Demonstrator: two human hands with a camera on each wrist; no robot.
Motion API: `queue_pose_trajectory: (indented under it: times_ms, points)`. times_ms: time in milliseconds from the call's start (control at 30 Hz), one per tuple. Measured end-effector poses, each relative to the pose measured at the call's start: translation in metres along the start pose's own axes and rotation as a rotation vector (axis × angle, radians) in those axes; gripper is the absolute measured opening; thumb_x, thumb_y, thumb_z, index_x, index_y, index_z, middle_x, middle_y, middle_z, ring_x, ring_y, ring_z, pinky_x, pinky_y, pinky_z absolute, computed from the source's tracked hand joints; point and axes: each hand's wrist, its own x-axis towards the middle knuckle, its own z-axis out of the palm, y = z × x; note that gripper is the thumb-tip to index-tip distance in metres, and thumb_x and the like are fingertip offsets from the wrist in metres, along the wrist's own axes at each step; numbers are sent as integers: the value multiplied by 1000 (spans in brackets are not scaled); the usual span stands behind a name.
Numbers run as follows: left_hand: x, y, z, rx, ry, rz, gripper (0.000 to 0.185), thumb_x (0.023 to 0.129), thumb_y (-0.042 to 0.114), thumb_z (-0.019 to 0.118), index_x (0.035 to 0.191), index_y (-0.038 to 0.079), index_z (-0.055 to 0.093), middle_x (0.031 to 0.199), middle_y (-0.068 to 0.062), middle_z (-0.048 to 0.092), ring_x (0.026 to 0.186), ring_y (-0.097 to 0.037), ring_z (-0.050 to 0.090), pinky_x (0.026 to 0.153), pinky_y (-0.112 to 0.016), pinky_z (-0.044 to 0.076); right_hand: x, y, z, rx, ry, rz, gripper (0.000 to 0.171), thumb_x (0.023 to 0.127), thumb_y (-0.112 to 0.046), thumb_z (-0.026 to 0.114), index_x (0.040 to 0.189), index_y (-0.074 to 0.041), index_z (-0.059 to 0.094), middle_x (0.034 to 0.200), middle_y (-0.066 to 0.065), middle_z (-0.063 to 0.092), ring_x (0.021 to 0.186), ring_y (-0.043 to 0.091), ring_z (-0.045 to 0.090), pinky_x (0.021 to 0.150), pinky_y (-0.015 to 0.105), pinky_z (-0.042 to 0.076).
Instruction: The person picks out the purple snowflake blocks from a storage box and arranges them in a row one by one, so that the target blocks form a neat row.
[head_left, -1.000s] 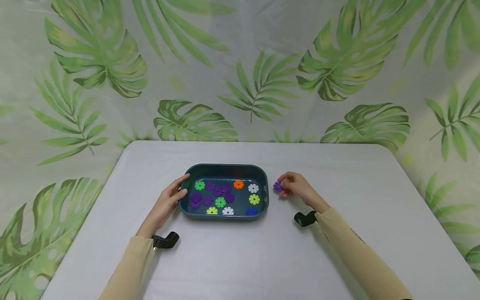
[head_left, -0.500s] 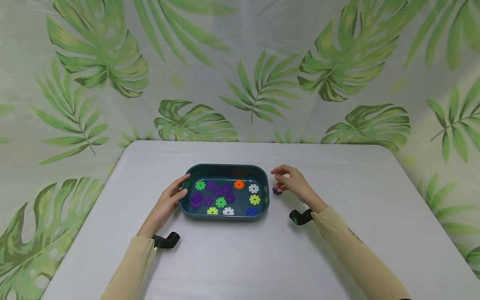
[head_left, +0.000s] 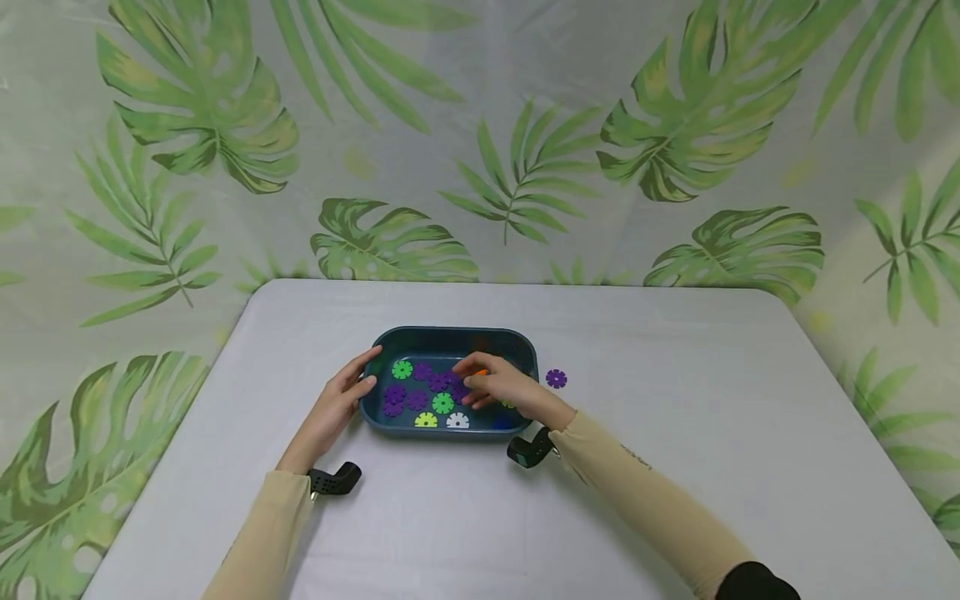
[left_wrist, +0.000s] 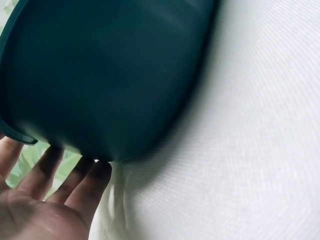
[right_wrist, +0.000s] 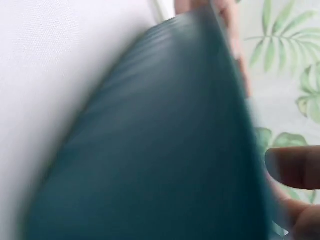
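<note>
A dark teal tray (head_left: 450,434) on the table holds several snowflake building discs: purple, green, yellow, white and others. My left hand (head_left: 330,412) holds the tray's left end, thumb at the rim; in the left wrist view its fingers (left_wrist: 82,192) rest against the outer wall. My right hand (head_left: 498,385) is over the tray, fingers loosely bent above the purple discs (head_left: 438,382), with nothing visible between them. It partly covers the orange disc and the discs at the tray's right. One purple disc (head_left: 557,378) lies on the table right of the tray.
The table (head_left: 675,350) has a white cloth. Behind it hangs a leaf-patterned curtain (head_left: 517,167). Dark wrist cameras (head_left: 335,479) sit at both wrists, and the right one is close to the tray's front right corner.
My right hand has let go of the purple disc, leaving it flat beside the tray, and has moved left over the tray. My left hand has stayed at the tray's left end.
</note>
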Motion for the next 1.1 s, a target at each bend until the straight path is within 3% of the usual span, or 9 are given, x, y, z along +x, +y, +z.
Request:
queue_pose_trajectory:
  times_ms: [200,433,733,933,1100]
  points:
    - [-1,0,0,5,-7,11,51,103,13,44,152,14,29,159,-4,11,144,-27,8,111,-53,14,10,6,14,-13,-2,85,28,99,-3,42,125,6,51,117,21,52,90,32,63,78,37,54]
    - [0,-1,0,7,-3,12,50,103,14,44,151,15,29,159,-3,10,144,-26,8,111,-53,14,16,10,20,-90,49,105,27,97,0,45,119,7,58,109,17,57,77,25,63,74,34,55]
    - [1,-3,0,13,7,11,50,103,15,44,151,15,30,159,-3,12,143,-26,11,111,-51,16,20,12,21,-204,92,39,22,89,11,50,108,11,62,89,14,57,60,18,61,60,29,55]
    - [1,-3,0,17,12,11,50,103,15,45,151,16,31,159,-3,12,143,-27,11,111,-50,17,19,13,21,-260,122,11,11,89,10,53,97,3,57,76,8,52,58,16,57,55,26,51]
    - [1,-3,0,13,9,14,50,103,15,44,151,16,30,159,-3,12,144,-26,10,111,-51,16,17,13,16,-242,135,0,8,92,3,55,98,-3,57,72,7,51,56,16,50,52,25,44]
